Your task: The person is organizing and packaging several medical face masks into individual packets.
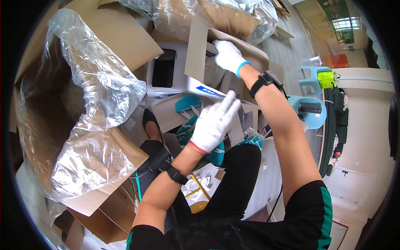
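While left side is crowded by brown carton (pixel 118 33) and crumpled clear plastic (pixel 112 98), black phone (pixel 163 68) is laid on white box (pixel 181 79); teal items (pixel 188 103) with white straps are heaped below, blue stool (pixel 314 120) is set right. Open carton (pixel 196 54), grey-brown inside, flaps raised, is placed ahead. Right hand (pixel 228 57) is sunk into it, fingertips partly hidden, grip cannot be told. Left hand (pixel 213 124) is held by lower edge, fingers straight, grip likewise unclear.

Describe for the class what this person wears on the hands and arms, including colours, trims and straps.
The left hand wears a white glove with a red cuff edge; the right hand wears one edged blue. Each arm has a black strap. The short black sleeves carry green stripes.
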